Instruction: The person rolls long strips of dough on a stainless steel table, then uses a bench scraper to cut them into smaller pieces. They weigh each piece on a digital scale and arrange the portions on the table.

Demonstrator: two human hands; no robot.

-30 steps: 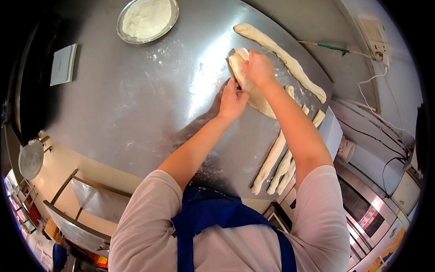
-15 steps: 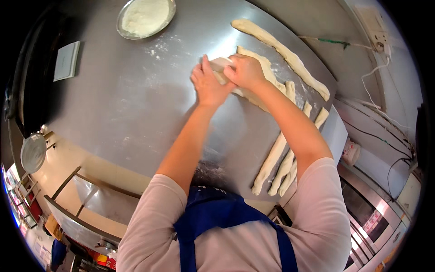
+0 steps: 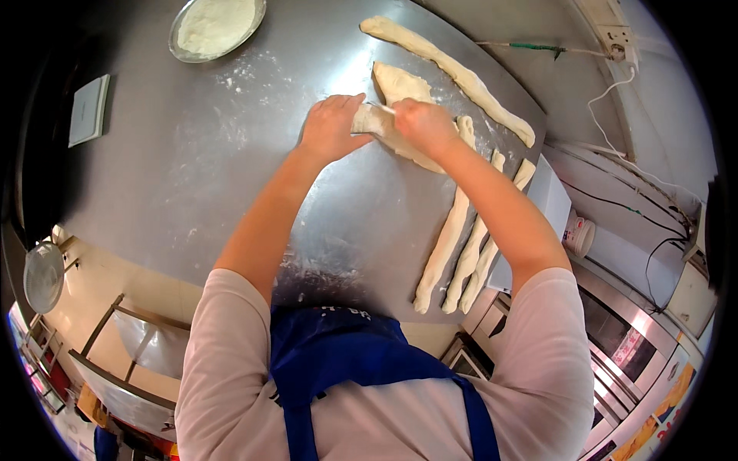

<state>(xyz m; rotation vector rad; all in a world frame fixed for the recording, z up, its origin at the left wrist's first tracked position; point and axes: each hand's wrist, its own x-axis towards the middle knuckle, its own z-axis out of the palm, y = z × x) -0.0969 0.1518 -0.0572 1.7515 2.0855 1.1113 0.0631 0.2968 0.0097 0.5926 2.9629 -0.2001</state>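
On the metal table [image 3: 254,177], a flat dough sheet [image 3: 401,81] is laid between four dough strips [image 3: 450,65] and a flour bowl [image 3: 217,29]. Thumb and fingers of the left hand [image 3: 332,127] are spread about the sheet's left end, grip not determinable; those of the right hand [image 3: 424,128] are closed on a scraper [image 3: 383,107], largely hidden, at the sheet.

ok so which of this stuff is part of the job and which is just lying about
Part of the job:
- dough slab, at both hands
- pale scraper, mostly hidden, at the right hand
- dough strips on the right
- flour in the metal bowl, probably

Seemingly just lying about:
- flat white box, far left
- white tub, beyond the table
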